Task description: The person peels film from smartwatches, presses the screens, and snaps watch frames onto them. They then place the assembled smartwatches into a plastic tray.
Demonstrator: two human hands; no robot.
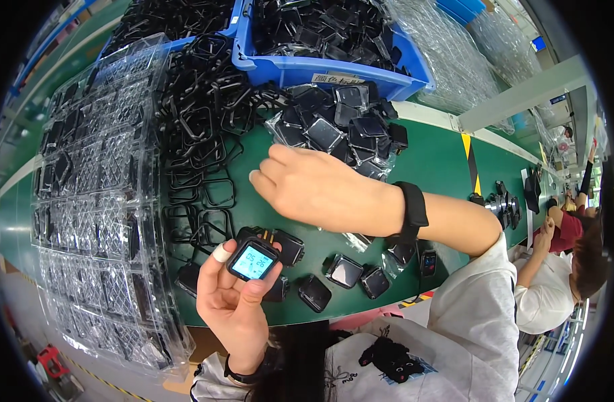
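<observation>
My left hand (236,308) is closed around a square black smartwatch case (253,260) with a lit pale-blue screen. A finger of that hand wears a white cover. Two thin brass-coloured prongs (269,237) stick up at the watch's top edge. My right hand (297,181) is over the bench with its fingers curled in; whatever they may hold is hidden. Beyond it lies a pile of dark square watch pieces (323,134) in clear film. Several black watch cases (346,271) with dark screens lie near the front edge, to the right of my left hand.
Black frame-shaped pieces (216,191) are heaped between clear plastic trays (92,181) on the left and my hands. A blue bin (333,67) of dark parts stands behind. Clear bags (447,60) lie at the back right. Another person (555,288) sits farther right along the green bench (441,167).
</observation>
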